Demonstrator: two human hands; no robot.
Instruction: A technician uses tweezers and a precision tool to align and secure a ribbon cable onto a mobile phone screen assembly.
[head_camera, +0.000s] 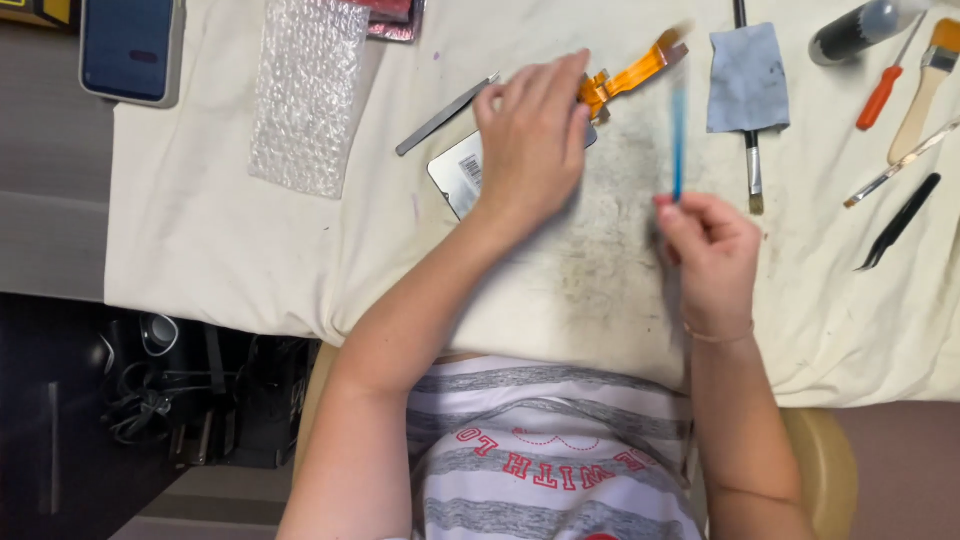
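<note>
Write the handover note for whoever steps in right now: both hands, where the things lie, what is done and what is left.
Left hand: pressed flat on the dark flat panel, fingers beside its orange flex cable.
Right hand: pinching a thin blue tool, tip up, blurred, just right of the cable.
Nearby on the stained white cloth: metal strip, bubble wrap, grey wipe, brush, orange screwdriver, black tweezers.
Done: panel laid out and steadied.
Left: blue tool not yet touching the cable.
</note>
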